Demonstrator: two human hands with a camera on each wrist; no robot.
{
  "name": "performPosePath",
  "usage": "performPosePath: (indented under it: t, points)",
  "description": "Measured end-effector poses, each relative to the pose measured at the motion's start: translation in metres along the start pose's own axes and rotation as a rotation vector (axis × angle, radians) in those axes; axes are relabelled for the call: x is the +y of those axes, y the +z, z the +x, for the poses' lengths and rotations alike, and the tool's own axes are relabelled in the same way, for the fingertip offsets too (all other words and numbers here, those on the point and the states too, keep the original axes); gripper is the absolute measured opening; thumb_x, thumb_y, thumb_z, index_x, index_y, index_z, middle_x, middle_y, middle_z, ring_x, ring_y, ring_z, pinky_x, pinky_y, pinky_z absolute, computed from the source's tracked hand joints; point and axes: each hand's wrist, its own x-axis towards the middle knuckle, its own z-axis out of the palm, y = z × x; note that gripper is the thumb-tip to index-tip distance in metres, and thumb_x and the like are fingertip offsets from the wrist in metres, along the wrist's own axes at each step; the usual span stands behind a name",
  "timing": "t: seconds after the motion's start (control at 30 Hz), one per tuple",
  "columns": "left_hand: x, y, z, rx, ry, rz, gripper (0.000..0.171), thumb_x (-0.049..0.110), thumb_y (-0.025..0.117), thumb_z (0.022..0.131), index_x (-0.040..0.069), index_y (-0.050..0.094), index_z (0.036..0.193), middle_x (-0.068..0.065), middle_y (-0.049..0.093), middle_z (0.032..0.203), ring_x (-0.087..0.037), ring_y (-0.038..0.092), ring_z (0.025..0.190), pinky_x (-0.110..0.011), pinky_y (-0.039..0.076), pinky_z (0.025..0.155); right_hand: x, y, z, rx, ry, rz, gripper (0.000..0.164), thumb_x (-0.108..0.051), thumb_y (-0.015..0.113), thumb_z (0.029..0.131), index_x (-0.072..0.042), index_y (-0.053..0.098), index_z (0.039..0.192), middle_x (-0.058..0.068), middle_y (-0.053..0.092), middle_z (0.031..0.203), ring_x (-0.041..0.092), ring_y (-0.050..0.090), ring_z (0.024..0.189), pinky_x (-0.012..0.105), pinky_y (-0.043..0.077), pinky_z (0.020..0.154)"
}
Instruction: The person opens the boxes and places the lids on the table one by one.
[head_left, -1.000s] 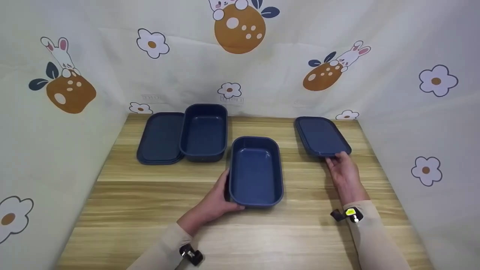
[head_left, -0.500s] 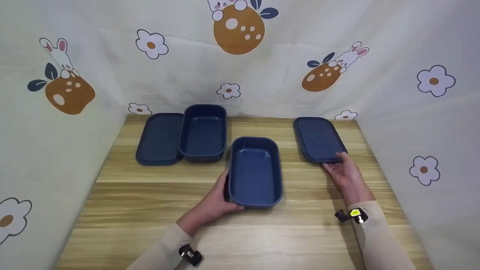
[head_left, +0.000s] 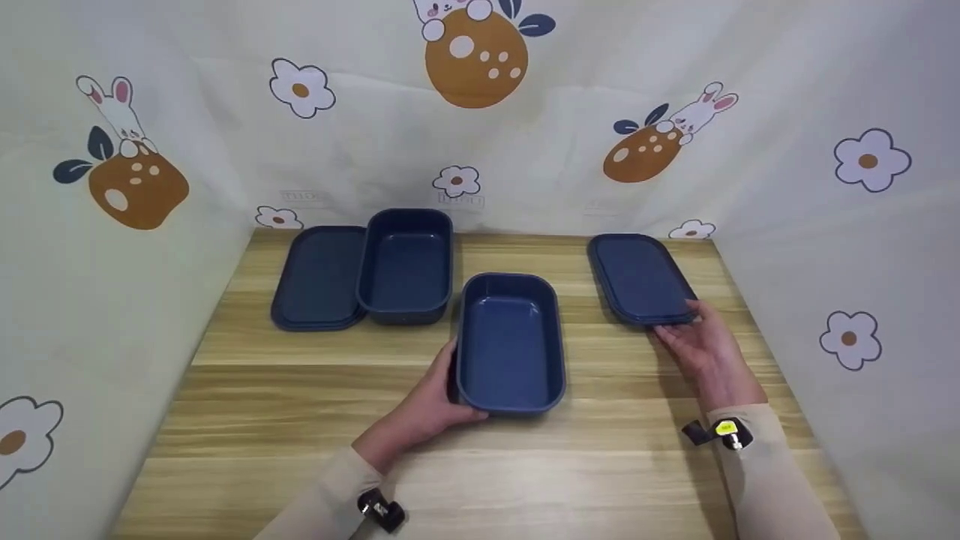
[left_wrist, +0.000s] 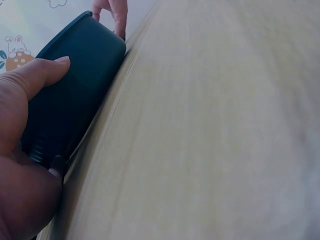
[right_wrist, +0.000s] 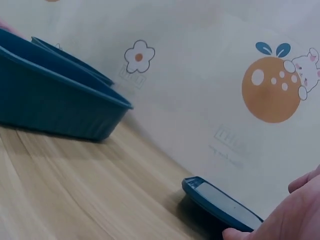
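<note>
Near the middle of the table, a dark blue rectangular container stands upright, its inside bare. My left hand holds it at the near left corner, thumb along the front wall and fingers at the left side. In the left wrist view the thumb lies against the container wall. To the right, my right hand pinches the near right corner of a flat blue lid, thumb on top and fingers at the underside. The right wrist view shows that lid with its near edge raised off the table.
A second blue container stands at the back left. Its left side overlaps another blue lid lying on the wooden table. Printed cloth walls border the table at the back and both sides.
The right lid's near edge has come slightly towards me since a second ago. My right hand has shifted a little right and nearer, still holding the lid corner. The left hand stays put.
</note>
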Motion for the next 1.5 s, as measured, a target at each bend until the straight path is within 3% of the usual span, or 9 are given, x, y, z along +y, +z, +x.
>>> performPosePath:
  t: [0.27, 0.43, 0.9, 1.27, 1.4, 1.5]
  points:
    - [0.001, 0.000, 0.000, 0.008, 0.006, 0.028, 0.134, 0.012, 0.102, 0.075, 0.008, 0.014, 0.177, -0.022, 0.031, 0.177, -0.038, 0.031, 0.161, -0.055, 0.019, 0.131, 0.000, 0.008, -0.014, -0.056, 0.007, -0.024, 0.065, -0.030, 0.034, 0.121, -0.025, 0.000, 0.176, 0.007, 0.017, 0.177, 0.017, 0.019, 0.163, 0.035, 0.021, 0.132]
    - [0.000, 0.000, 0.000, 0.010, 0.002, 0.029, 0.134, 0.012, 0.102, 0.075, 0.010, 0.015, 0.177, -0.021, 0.031, 0.177, -0.038, 0.032, 0.161, -0.055, 0.019, 0.132, 0.001, 0.007, -0.018, -0.077, -0.004, -0.117, 0.072, -0.035, 0.028, 0.120, -0.019, -0.014, 0.175, 0.007, -0.008, 0.183, 0.017, 0.007, 0.167, 0.034, 0.014, 0.134]
    - [-0.003, 0.000, 0.001, 0.009, 0.013, 0.031, 0.133, 0.011, 0.102, 0.074, 0.006, 0.017, 0.176, -0.021, 0.038, 0.172, -0.037, 0.038, 0.157, -0.054, 0.022, 0.131, 0.004, 0.007, -0.027, -0.069, -0.019, -0.255, 0.078, -0.038, 0.024, 0.119, -0.010, -0.031, 0.167, 0.012, -0.033, 0.177, 0.023, -0.018, 0.166, 0.033, 0.002, 0.134]
    - [-0.001, 0.001, 0.000, 0.019, 0.002, 0.045, 0.133, 0.012, 0.102, 0.073, 0.009, 0.017, 0.176, -0.021, 0.036, 0.174, -0.038, 0.035, 0.159, -0.055, 0.022, 0.131, 0.015, 0.011, -0.037, -0.077, -0.035, -0.336, 0.080, -0.038, 0.023, 0.119, -0.008, -0.036, 0.165, 0.011, -0.036, 0.177, 0.023, -0.021, 0.166, 0.031, 0.000, 0.133]
    - [-0.001, 0.001, 0.000, 0.017, 0.006, 0.042, 0.134, 0.011, 0.102, 0.073, 0.009, 0.017, 0.177, -0.021, 0.035, 0.175, -0.038, 0.035, 0.160, -0.055, 0.021, 0.131, 0.028, 0.015, -0.038, -0.090, -0.117, -0.438, 0.079, -0.033, 0.028, 0.121, -0.006, -0.027, 0.170, 0.015, -0.021, 0.182, 0.025, -0.003, 0.170, 0.033, 0.014, 0.134]
    - [-0.001, 0.001, 0.000, 0.015, 0.007, 0.039, 0.134, 0.011, 0.102, 0.074, 0.009, 0.017, 0.177, -0.021, 0.034, 0.175, -0.038, 0.035, 0.160, -0.056, 0.021, 0.131, 0.046, 0.016, -0.037, -0.133, -0.226, -0.619, 0.071, -0.029, 0.033, 0.121, 0.002, -0.003, 0.173, 0.028, 0.009, 0.180, 0.032, 0.025, 0.165, 0.039, 0.030, 0.131]
